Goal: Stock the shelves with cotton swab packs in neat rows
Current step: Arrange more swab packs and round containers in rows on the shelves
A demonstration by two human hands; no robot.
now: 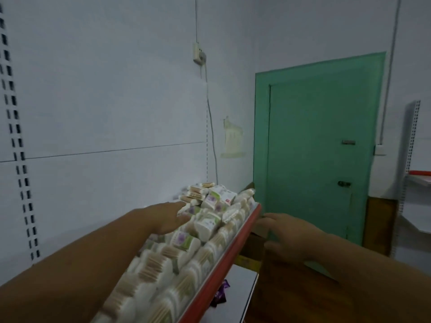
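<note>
Cotton swab packs (pixel 177 259) fill a shelf with a red front edge (pixel 224 264), in rows near me and in a loose heap (pixel 210 199) at the far end. My left hand (pixel 168 217) reaches over the packs, fingers straight, its tips touching the heap's near side. My right hand (pixel 286 234) hovers in front of the shelf's far end, just off the red edge, fingers relaxed and holding nothing. The picture is blurred.
A green door (pixel 321 145) stands behind the shelf's far end. A brown cardboard box (pixel 291 290) sits under my right forearm. A lower white shelf (pixel 240 285) carries a purple wrapper (pixel 220 296). Another shelf unit (pixel 417 180) is at right. A cable (pixel 211 127) runs down the wall.
</note>
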